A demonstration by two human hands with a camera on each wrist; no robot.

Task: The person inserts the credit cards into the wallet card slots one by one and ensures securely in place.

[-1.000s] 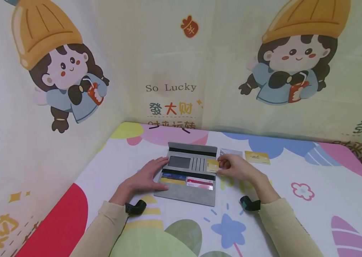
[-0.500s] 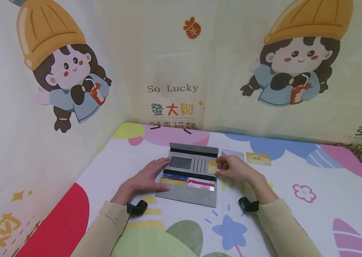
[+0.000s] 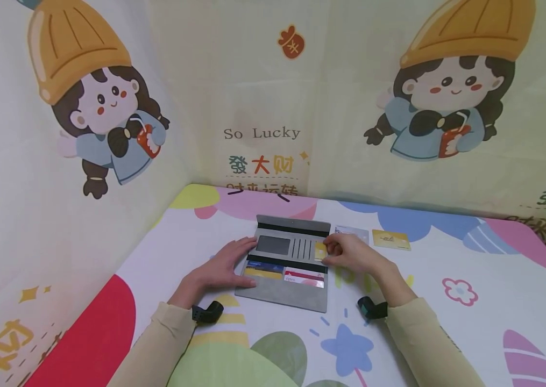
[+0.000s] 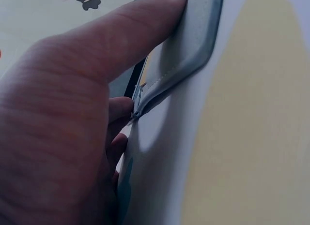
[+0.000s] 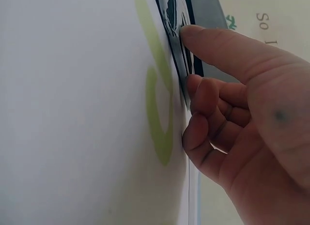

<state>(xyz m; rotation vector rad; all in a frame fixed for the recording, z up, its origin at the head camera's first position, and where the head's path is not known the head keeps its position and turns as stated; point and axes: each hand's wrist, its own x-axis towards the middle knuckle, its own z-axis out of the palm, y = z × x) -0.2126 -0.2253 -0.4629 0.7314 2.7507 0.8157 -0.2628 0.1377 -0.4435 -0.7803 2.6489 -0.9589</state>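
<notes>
An open grey wallet (image 3: 282, 299) lies on the table in the head view, with a dark window, a row of card slots and several cards in its lower pockets. My left hand (image 3: 224, 266) rests at its left side, fingers spread along the edge and thumb lying on the lower flap. In the left wrist view the thumb (image 4: 140, 26) presses the flap's corner. My right hand (image 3: 352, 251) pinches a yellow card (image 3: 319, 251) by its right edge, and the card's left part is hidden in the rightmost slot. The right wrist view shows the fingertips (image 5: 191, 34) close at the wallet's edge.
A pale blue-grey card (image 3: 353, 232) and a gold card (image 3: 391, 239) lie on the table beyond my right hand. The patterned tabletop (image 3: 418, 269) meets printed curtain walls (image 3: 340, 107) at the back and left.
My right hand has moved slightly left against the wallet, and less of the yellow card shows outside the slot. The left hand stays in place; the head view has shifted a little.
</notes>
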